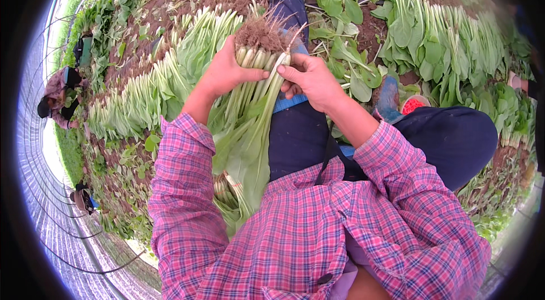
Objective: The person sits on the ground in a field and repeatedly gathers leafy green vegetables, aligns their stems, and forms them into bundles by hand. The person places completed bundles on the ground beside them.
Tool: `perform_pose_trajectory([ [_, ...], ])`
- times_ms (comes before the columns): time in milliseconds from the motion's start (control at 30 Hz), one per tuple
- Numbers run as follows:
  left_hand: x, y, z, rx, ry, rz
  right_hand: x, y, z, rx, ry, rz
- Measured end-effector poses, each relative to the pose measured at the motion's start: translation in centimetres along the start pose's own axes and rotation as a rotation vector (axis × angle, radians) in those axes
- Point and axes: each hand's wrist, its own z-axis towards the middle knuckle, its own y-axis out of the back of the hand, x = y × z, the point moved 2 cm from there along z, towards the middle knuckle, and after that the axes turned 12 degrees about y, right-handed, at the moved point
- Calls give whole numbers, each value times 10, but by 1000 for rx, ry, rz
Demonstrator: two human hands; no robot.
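My left hand (232,71) is wrapped around a bunch of leafy greens (251,108), thumb across the pale stems. Soil-caked roots (259,34) point away from me, and the long leaves hang down toward my lap. At the bunch's right side, my right hand (308,78) pinches a stem with a long thin root (283,59) between thumb and fingers, close to the root end. That stem lies against the others. Part of each hand's fingers is hidden behind the stems.
Rows of pulled greens (140,100) lie on the soil at left and more greens (443,40) at right. A bowl of red pieces (413,105) stands by my blue boot (387,95). Tied bunches (230,193) lie beside me. A person (61,97) crouches at far left.
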Motion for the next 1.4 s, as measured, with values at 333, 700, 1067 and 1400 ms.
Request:
perform_pose_trajectory([
  [333, -4, 5, 1, 149, 135, -125, -15, -15, 4, -205, 103, -41],
  [700, -13, -10, 0, -115, 88, 233, 26, -8, 4, -109, 380, -544],
  [1067, -21, 5, -13, 152, 185, -91, 13, -25, 16, -15, 459, -439],
  [1400, -9, 11, -3, 55, 215, 90, 17, -29, 20, -30, 420, -462],
])
